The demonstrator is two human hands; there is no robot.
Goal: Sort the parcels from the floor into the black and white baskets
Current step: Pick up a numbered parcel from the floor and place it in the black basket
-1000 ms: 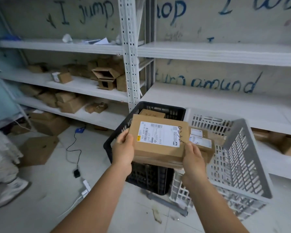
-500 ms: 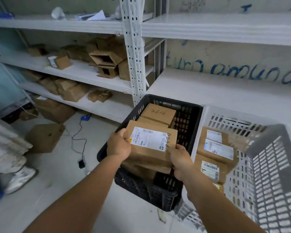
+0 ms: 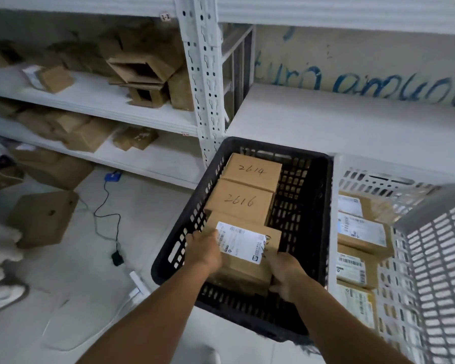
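Both hands clamp one labelled parcel [image 3: 243, 254] inside the black basket [image 3: 323, 206]: left hand [image 3: 204, 252] on its 9 o'clock edge, right hand [image 3: 286, 275] at its 4 o'clock corner. Boxes marked 2616 [image 3: 239, 202] and 2614 [image 3: 254, 170] lie at 12 o'clock of it. White basket [image 3: 436, 248], at 3 o'clock, holds labelled parcels [image 3: 361, 232].

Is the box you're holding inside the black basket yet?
Inside. The labelled box sits below the black basket rim, behind two others, both hands gripping it.
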